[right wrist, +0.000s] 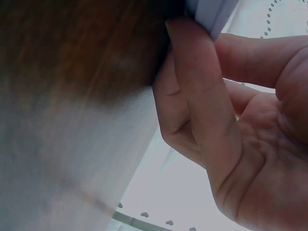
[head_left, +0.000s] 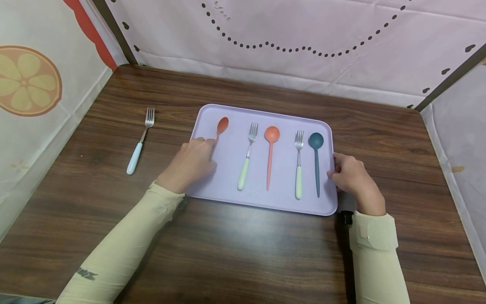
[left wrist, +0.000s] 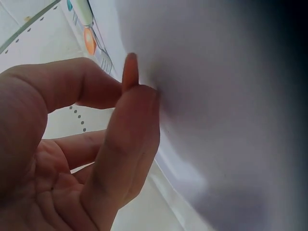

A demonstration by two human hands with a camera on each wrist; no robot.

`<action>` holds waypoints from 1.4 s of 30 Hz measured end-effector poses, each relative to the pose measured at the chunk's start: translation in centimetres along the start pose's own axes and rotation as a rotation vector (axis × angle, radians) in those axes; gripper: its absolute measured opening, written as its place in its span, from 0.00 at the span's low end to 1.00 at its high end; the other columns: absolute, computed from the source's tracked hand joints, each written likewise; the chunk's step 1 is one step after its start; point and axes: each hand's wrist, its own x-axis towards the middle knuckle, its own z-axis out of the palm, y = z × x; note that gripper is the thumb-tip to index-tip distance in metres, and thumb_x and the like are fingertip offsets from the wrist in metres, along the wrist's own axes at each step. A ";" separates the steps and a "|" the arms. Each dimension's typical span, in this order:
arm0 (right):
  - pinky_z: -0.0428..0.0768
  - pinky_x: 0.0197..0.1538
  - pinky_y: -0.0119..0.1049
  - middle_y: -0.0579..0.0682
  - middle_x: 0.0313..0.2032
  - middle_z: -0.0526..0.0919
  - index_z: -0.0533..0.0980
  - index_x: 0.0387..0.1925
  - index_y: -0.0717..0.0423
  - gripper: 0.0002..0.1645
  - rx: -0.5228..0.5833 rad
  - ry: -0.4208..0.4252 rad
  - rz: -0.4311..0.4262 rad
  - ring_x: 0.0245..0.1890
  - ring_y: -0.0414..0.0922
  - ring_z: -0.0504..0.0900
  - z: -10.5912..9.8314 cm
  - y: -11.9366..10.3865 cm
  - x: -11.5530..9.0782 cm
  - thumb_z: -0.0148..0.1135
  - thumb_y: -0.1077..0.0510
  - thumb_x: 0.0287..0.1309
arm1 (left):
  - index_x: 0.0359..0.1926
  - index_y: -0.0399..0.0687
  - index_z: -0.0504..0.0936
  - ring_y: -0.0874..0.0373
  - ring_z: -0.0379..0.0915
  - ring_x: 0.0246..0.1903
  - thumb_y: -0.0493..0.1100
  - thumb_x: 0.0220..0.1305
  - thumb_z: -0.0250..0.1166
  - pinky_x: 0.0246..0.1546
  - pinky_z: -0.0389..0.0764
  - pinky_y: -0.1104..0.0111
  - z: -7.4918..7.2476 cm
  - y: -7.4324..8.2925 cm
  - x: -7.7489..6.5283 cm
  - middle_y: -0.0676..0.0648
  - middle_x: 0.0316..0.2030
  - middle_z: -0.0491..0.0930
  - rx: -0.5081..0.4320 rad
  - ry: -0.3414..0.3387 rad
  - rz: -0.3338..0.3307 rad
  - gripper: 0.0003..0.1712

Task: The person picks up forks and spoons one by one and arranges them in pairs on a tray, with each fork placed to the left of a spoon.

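My left hand [head_left: 195,162] pinches the handle of a red-orange spoon [head_left: 222,125] over the left part of a lilac tray [head_left: 228,185]. In the left wrist view, the handle's end [left wrist: 130,70] sticks out between thumb and finger. My right hand [head_left: 353,175] grips the tray's right edge, thumb on the rim; the right wrist view shows its fingers against the tray side [right wrist: 209,17]. On the tray, left to right, lie a green-handled fork [head_left: 244,171], a coral spoon [head_left: 271,134], another green-handled fork [head_left: 298,181] and a dark teal spoon [head_left: 316,140].
A fork with a pale blue handle [head_left: 135,158] lies on the brown wooden table [head_left: 243,249], left of the tray. Printed cloth walls [head_left: 288,25] rise behind the table and at both sides. A dark object [head_left: 346,211] sits under the right wrist.
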 end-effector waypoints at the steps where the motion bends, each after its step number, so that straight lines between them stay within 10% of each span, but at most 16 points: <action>1: 0.82 0.30 0.43 0.64 0.38 0.70 0.55 0.65 0.69 0.36 0.000 -0.001 0.002 0.35 0.55 0.75 0.0 0.0 0.0 0.55 0.65 0.58 | 0.38 0.35 0.77 0.48 0.67 0.22 0.34 0.47 0.56 0.22 0.73 0.53 0.0 0.0 0.0 0.41 0.22 0.72 -0.003 0.000 0.003 0.14; 29: 0.82 0.29 0.42 0.64 0.38 0.70 0.55 0.66 0.68 0.36 -0.005 -0.001 0.018 0.35 0.56 0.76 0.0 -0.1 0.2 0.55 0.65 0.58 | 0.30 0.37 0.75 0.49 0.67 0.21 0.35 0.51 0.54 0.23 0.74 0.53 0.5 0.3 -0.5 0.42 0.19 0.72 0.008 0.062 0.070 0.06; 42: 0.82 0.28 0.41 0.64 0.39 0.72 0.55 0.65 0.69 0.35 0.004 0.001 0.004 0.35 0.54 0.76 0.0 0.1 0.3 0.55 0.65 0.57 | 0.47 0.31 0.76 0.50 0.69 0.22 0.35 0.51 0.54 0.23 0.75 0.53 0.9 0.4 -0.5 0.41 0.21 0.74 0.025 0.086 0.132 0.20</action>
